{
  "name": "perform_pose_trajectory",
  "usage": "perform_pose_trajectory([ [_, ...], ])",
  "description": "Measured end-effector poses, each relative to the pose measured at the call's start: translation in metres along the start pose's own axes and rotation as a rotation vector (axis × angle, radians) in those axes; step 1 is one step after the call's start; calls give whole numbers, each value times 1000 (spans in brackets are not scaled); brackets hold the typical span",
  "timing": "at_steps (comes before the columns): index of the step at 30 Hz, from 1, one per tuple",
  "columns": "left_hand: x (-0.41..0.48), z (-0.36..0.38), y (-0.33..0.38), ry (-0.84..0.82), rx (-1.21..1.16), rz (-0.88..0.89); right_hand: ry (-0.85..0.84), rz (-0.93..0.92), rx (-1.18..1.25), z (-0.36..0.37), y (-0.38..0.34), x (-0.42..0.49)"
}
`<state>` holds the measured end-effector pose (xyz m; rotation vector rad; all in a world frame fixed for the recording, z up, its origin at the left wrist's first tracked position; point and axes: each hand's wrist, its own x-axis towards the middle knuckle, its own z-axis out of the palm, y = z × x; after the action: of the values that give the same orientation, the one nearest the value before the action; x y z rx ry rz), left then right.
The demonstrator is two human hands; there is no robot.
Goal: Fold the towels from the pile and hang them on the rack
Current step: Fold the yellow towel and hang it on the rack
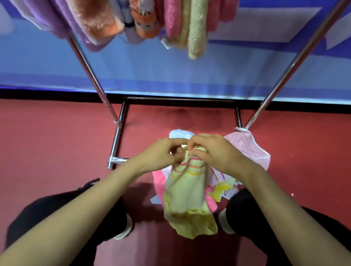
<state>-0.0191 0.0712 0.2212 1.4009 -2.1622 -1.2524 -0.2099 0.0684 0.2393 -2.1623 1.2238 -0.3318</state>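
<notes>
Striped yellow towel dangling above pile

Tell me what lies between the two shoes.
Head view: the yellow towel, pinched by the left hand and right hand, hangs between the left shoe and right shoe, with the towel pile under it.

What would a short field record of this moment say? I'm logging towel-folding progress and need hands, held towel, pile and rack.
left hand: pinches top edge of the yellow striped towel
right hand: pinches the same edge, close beside the left hand
towel state: hangs from both hands, over the pile
pile place: on the red floor
rack: metal; hung towels at top
pink cloth: at the rack's right post foot
</notes>
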Motion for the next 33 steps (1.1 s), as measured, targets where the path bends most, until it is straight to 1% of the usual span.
perform_pose_trajectory([
  [3, -7, -5, -2, -12, -104, -25, 94, -62, -5, 3, 1, 0],
  [5, -6, -6, -10, 61, -61, -8, 115, -80, 18, 3, 3, 1],
  [8, 4, -9, -14, 187, 68, 89, 51, -9, 80, -2, 11, 8],
  [10, 11, -13, -12, 195, 91, 104, 9, 42, 119, -6, 17, 16],
  [12, 16, -16, -12, 223, 116, 114, 11, 53, 114, -9, 22, 22],
  [14, 18, -21, -15, 296, 169, 171, 41, 68, 100, -12, 26, 26],
  [16, 18, -25, -14, 357, 173, 211, 51, 109, 66, -15, 30, 26],
  [19, 17, -30, -13, 463, 172, 230, 29, 168, -11, -16, 35, 25],
  [22, 12, -39, -16, 590, 236, 232, 45, 229, -103, -23, 41, 21],
  [24, 9, -42, -16, 666, 298, 226, 63, 258, -37, -30, 44, 18],
  [26, 8, -44, -17, 721, 335, 203, 65, 245, 60, -35, 46, 16],
  [30, 8, -49, -20, 723, 275, 181, 116, 271, 227, -37, 48, 18],
  [32, 8, -49, -20, 699, 243, 157, 119, 284, 219, -36, 48, 19],
  [33, 7, -49, -20, 679, 244, 135, 119, 296, 176, -37, 50, 20],
])
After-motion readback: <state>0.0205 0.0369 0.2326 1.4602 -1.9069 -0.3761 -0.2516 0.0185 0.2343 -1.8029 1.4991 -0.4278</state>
